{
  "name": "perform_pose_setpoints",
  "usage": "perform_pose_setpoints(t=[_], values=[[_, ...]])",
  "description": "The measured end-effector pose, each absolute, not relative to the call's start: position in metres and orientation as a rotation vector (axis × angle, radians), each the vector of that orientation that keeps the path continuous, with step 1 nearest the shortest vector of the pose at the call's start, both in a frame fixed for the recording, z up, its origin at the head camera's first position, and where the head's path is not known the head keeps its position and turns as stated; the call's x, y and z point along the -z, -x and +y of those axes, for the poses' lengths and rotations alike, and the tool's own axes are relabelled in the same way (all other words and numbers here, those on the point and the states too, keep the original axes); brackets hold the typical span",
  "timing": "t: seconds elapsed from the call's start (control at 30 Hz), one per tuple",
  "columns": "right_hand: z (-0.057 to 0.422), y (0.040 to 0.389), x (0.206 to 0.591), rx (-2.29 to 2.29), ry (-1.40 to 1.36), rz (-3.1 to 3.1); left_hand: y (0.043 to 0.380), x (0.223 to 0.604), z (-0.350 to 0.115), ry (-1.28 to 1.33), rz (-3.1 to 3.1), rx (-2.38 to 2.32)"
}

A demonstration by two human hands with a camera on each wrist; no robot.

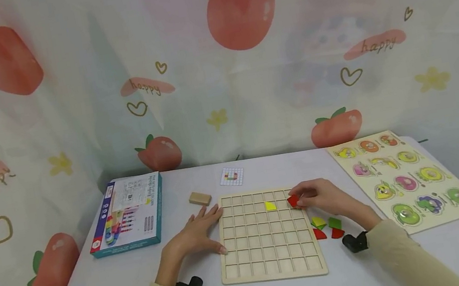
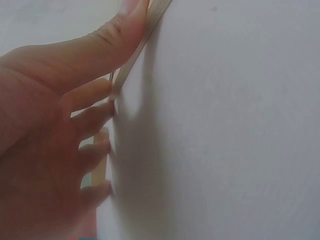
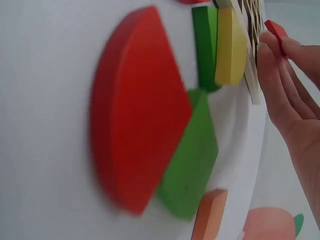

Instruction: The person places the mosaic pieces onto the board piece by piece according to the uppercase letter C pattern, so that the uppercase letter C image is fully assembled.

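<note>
Red block (image 1: 293, 201) is being pinched between the right hand's (image 1: 324, 196) thumb and fingers, at the far right corner of the grid board (image 1: 268, 243); contact with the board is not showing clearly. The left hand (image 1: 196, 234) is resting, fingers spread, along the board's left edge. Risks, as judged: a slight pinch could be letting the block twist loose; sideways left-hand pressure could be shifting the board; a dipping right wrist could be scattering the loose green block (image 1: 334, 222) lying right of the board.
</note>
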State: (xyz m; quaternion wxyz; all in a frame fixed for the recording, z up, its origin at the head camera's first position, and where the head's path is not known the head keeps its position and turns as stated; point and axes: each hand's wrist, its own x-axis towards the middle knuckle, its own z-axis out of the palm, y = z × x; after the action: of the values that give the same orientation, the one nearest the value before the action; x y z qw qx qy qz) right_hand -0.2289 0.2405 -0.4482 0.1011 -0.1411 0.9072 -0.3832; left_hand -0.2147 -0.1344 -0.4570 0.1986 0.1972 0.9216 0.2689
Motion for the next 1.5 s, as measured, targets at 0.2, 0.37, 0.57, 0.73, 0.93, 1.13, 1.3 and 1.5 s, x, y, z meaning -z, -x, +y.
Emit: perform_pose_setpoints(t=[0.2, 0.37, 0.57, 0.73, 0.93, 1.13, 1.3, 1.5], values=[[0.224, 0.234, 0.447, 1.165, 0.384, 2.649, 0.215, 0.457, -0.133, -0.549, 2.579, -0.753], [0.213, 0.240, 0.446, 1.162, 0.403, 2.640, 0.216, 0.458, -0.133, -0.556, 2.582, -0.740], [0.198, 0.246, 0.443, 1.148, 0.437, 2.606, 0.216, 0.459, -0.135, -0.551, 2.579, -0.750], [0.185, 0.252, 0.443, 1.131, 0.494, 2.582, 0.217, 0.461, -0.136, -0.545, 2.583, -0.761], [0.173, 0.258, 0.446, 1.065, 0.535, 2.577, 0.218, 0.463, -0.137, -0.557, 2.589, -0.746], [0.165, 0.261, 0.448, 1.049, 0.560, 2.591, 0.217, 0.462, -0.135, -0.548, 2.582, -0.768], [0.162, 0.262, 0.451, 1.026, 0.618, 2.620, 0.218, 0.463, -0.135, -0.550, 2.588, -0.766], [0.161, 0.263, 0.453, 0.998, 0.622, 2.635, 0.218, 0.464, -0.136, -0.552, 2.600, -0.763]])
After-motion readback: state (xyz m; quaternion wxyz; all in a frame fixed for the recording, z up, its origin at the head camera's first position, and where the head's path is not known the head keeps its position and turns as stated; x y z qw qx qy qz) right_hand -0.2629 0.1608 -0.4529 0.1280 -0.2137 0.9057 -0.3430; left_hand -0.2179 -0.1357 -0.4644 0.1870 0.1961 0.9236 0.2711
